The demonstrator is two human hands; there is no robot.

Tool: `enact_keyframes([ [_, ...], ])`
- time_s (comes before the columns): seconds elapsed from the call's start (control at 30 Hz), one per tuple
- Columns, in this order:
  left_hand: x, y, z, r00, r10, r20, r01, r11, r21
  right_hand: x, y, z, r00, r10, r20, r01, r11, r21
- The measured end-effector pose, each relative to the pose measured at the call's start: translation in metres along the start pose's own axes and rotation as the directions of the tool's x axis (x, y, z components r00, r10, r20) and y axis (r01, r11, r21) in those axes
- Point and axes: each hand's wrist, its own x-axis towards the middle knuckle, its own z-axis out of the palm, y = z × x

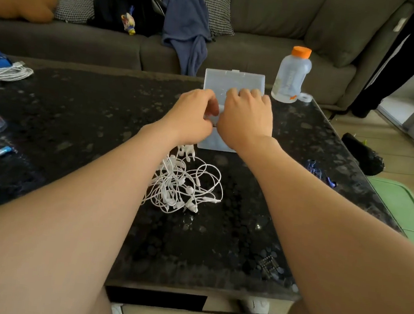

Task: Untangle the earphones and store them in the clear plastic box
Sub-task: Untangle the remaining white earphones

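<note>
Worktop (78, 119) is dark and speckled. On it the clear plastic box (233, 82) lies open, its long side running away from the person toward the sofa (261, 53). The left hand (192, 115) and right hand (245, 117) sit close together over its middle, fingers curled down; what they hold cannot be told. White earphones (183, 185) lie in a tangled heap just in front of the box.

Landmark: clear rectangular plastic box (233, 82), on the black speckled stone table (79, 109).
- Tangled white wired earphones (185, 185): just in front of the box, on the table.
- Clear plastic bottle with orange cap (290, 76): near the box, to its right.
- Coiled white cable (10, 72): well left of the box.
- Grey fabric sofa (261, 53): behind the box.
- Left hand (192, 117), right hand (246, 117): side by side over the box.
</note>
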Motion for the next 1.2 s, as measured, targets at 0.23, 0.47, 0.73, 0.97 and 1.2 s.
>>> enact_keyframes([
  [0.23,-0.027,0.001,-0.027,0.996,-0.06,0.065,0.048,0.984,0.169,-0.025,-0.039,-0.032,0.973,-0.094,0.213,0.029,0.957,0.288],
  [0.47,-0.056,-0.005,-0.041,0.919,-0.227,0.323,0.191,0.971,0.14,-0.046,-0.041,-0.043,0.642,-0.338,0.688,-0.182,0.805,0.565],
  [0.73,-0.065,0.009,-0.043,0.827,-0.355,0.436,0.414,0.909,-0.045,-0.051,-0.022,-0.041,0.701,-0.329,0.633,-0.047,0.864,0.501],
  [0.97,-0.061,-0.004,-0.04,0.834,-0.378,0.401,0.399,0.917,0.035,-0.042,-0.011,-0.041,0.916,0.123,0.382,-0.339,0.747,0.572],
  [1.2,-0.066,-0.012,-0.04,0.826,-0.344,0.447,0.183,0.913,0.364,-0.04,-0.012,-0.046,0.877,0.261,0.403,-0.48,0.489,0.728],
])
